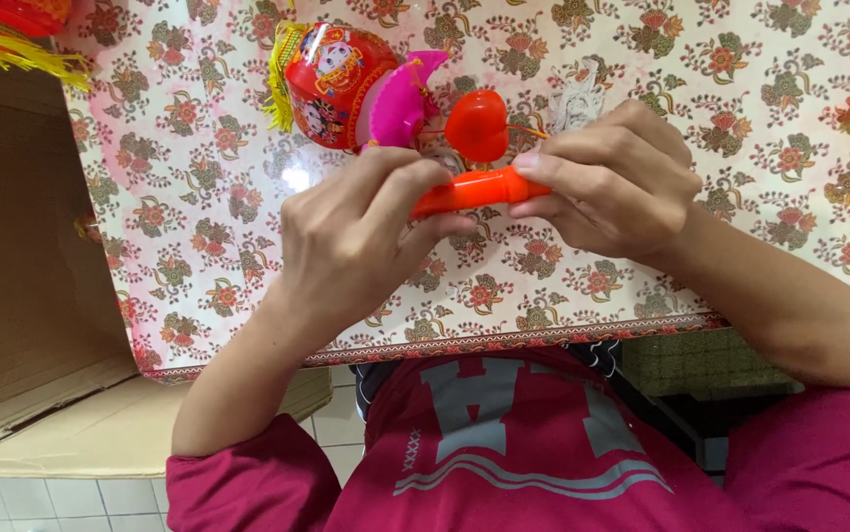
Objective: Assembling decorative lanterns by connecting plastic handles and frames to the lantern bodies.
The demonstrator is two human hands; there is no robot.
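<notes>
both hands meet over the middle of the desk (740,148), which wears a glossy cloth printed with red and green flowers. the left hand (351,241) is clenched round the left end of an orange plastic tube (474,192), thumb underneath and fingers curled over the top. the right hand (612,177) pinches the tube's other end between thumb and fingertips, so the tube lies almost level between them, tilted slightly up toward 3 o'clock. just above the tube, at 12 o'clock from it, sits a red heart-shaped piece (476,124) (whether it is joined to the tube i cannot tell). at 10 o'clock from the hands a red toy lantern (331,84) with a printed figure and yellow fringe lies on the cloth, a bright pink crescent piece (400,99) against its right side. an open cardboard box (31,296) fills the 9 o'clock side, and another fringed red lantern (11,25) peeks in at the top left corner
</notes>
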